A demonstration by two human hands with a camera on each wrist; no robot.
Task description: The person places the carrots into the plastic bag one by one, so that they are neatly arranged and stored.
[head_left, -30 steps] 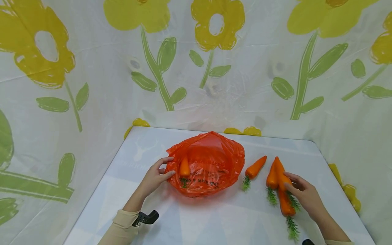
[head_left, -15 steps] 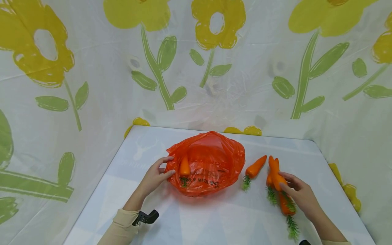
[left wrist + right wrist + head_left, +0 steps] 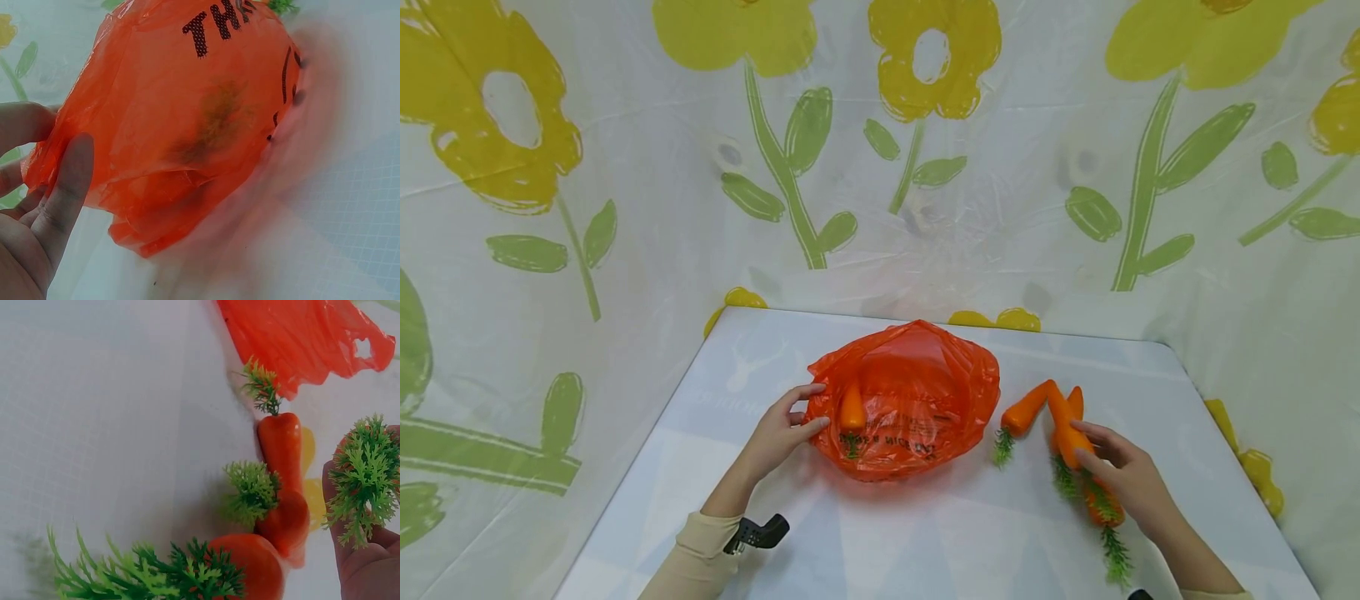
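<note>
A red plastic bag (image 3: 925, 375) with black print lies open-mouthed at the middle of the table. My left hand (image 3: 781, 429) pinches its left edge, thumb (image 3: 72, 181) on the near side. Inside the bag is one orange carrot (image 3: 852, 410) with green leaves. On the right, my right hand (image 3: 1123, 471) grips another carrot (image 3: 1063, 437), tip pointing away, its leafy top (image 3: 367, 481) toward the wrist. Under and beside it, partly hidden, lie a carrot (image 3: 1077, 403) and a nearer carrot (image 3: 1105, 507). Another carrot (image 3: 1024, 412) rests between these and the bag.
The pale table (image 3: 880, 542) has a curtain with yellow flowers (image 3: 936, 250) behind and at both sides. A black wrist mount (image 3: 760, 533) sits at the left sleeve. In the right wrist view, carrot leaves (image 3: 156, 572) spread across the near edge.
My right hand has moved left with its carrot, swinging the tip over toward the carrot beside the bag. The left hand and the bag stay in place.
</note>
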